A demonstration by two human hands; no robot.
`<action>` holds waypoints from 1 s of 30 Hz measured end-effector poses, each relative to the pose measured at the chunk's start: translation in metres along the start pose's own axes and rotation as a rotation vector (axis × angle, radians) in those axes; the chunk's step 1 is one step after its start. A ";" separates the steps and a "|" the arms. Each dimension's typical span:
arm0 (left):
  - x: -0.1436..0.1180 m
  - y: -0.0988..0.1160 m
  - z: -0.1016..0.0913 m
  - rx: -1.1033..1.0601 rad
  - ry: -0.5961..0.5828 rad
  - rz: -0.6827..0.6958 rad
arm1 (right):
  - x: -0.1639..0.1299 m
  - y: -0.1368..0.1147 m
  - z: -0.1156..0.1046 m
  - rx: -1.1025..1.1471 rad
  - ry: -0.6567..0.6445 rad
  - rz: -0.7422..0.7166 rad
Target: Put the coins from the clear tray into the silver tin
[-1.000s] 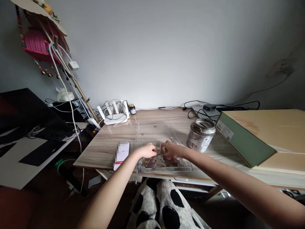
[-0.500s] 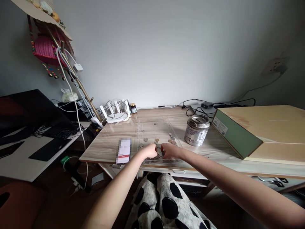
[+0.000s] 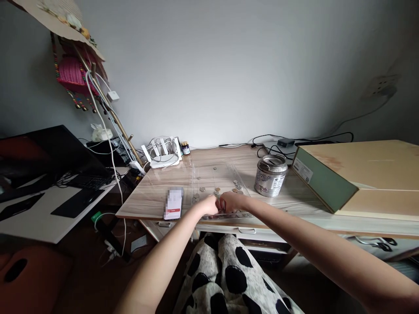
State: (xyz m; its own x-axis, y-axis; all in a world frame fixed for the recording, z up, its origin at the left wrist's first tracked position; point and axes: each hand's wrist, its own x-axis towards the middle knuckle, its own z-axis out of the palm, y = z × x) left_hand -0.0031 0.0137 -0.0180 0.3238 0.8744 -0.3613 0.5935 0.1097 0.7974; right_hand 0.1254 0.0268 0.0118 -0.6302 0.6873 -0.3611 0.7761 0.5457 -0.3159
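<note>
The left hand (image 3: 209,205) and right hand (image 3: 229,201) cover most coins (image 3: 236,186) in the clear tray (image 3: 203,172); the phone (image 3: 173,203) screen beside it is blurred.

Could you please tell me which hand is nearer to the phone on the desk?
Left. The left hand is just right of the phone; the right hand lies further right, beyond the left.

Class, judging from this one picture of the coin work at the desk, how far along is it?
Done: a few coins lie spread singly on the clear tray. In hand: the left hand and right hand meet over the coin heap at the tray's near edge; what the fingers grip is hidden. Left: that heap beneath them, and the tin money box stands untouched.
</note>
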 end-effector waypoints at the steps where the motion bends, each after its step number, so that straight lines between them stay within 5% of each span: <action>1: 0.001 0.000 0.000 -0.026 0.025 0.012 | 0.000 -0.001 -0.001 -0.009 -0.026 0.006; 10: 0.006 0.005 -0.001 0.226 0.078 -0.041 | -0.003 0.008 -0.007 0.025 -0.128 0.023; 23: 0.010 0.008 0.004 -0.023 -0.126 -0.064 | -0.003 0.031 -0.002 0.340 -0.189 -0.014; 26: 0.014 0.004 0.002 -0.287 -0.005 -0.073 | -0.003 0.035 -0.008 0.402 -0.072 0.036; 30: 0.017 0.005 0.002 -1.004 0.251 -0.146 | -0.005 0.034 -0.032 0.574 0.208 0.061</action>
State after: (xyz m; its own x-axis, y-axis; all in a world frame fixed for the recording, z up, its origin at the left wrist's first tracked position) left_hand 0.0070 0.0279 -0.0214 0.0674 0.8817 -0.4671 -0.3081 0.4636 0.8307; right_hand 0.1559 0.0571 0.0309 -0.5229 0.8199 -0.2331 0.6396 0.1966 -0.7432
